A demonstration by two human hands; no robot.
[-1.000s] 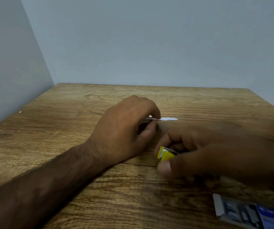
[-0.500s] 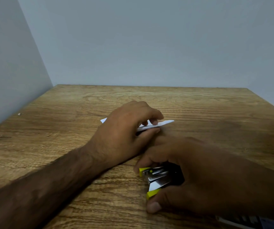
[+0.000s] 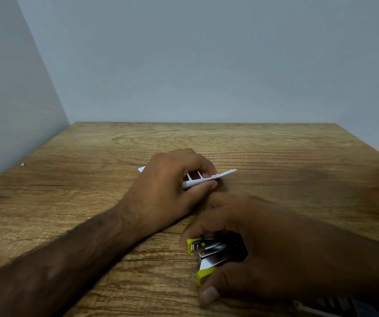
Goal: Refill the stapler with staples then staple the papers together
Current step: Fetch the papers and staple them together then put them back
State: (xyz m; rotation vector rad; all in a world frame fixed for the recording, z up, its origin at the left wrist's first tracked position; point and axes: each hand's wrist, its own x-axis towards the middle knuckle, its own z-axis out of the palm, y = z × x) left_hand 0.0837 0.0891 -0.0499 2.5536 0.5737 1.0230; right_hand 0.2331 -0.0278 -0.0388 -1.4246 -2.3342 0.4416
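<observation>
A wood-grain tabletop meets grey walls at its far and left edges. A small pale speck lies near its left edge, and a box at the bottom right.

wooden table (grain visible) | pale grey walls | corner left

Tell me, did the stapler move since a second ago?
Yes. The stapler, gripped in the right hand, came toward the near edge of the table, away from the papers held by the left hand.
</observation>
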